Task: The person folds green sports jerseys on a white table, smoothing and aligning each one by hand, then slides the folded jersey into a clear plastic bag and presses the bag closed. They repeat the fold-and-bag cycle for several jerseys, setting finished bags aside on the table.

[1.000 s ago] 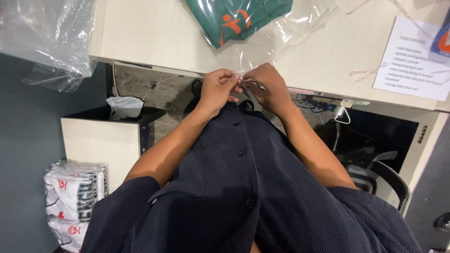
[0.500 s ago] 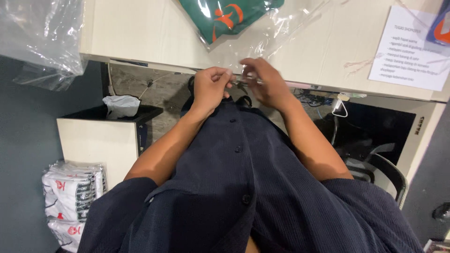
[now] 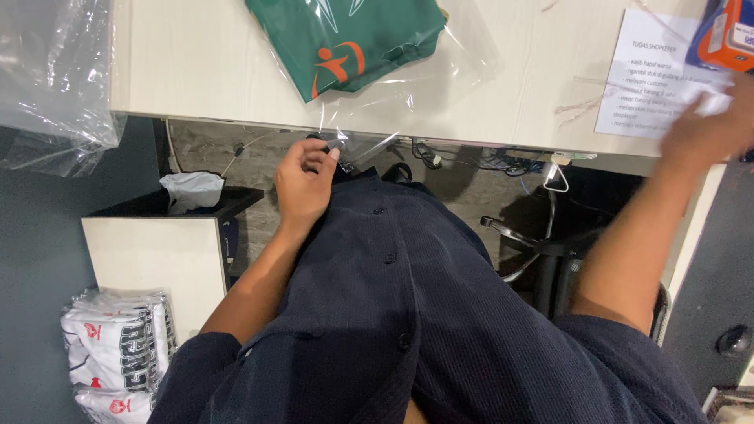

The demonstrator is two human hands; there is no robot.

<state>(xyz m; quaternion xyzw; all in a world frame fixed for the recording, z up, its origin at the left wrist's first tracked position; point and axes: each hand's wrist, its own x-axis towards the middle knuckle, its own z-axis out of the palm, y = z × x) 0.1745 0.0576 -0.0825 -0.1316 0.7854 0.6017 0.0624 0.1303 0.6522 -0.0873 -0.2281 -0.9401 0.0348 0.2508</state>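
Here pale desk (image 3: 220,71); left hand (image 3: 302,180) pinching clear bag (image 3: 369,137) edge; right hand (image 3: 707,129) blurred, grip unclear.

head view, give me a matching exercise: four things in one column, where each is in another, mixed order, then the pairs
Things:
1. left hand
2. right hand
3. green garment
4. white packaged shirts

Places:
A. stacked low down beside a white cabinet
B. in a clear plastic bag on the table
C. at the bag's hanging edge, below the table edge
D. blurred, over a printed paper sheet

Pairs: 1-C, 2-D, 3-B, 4-A
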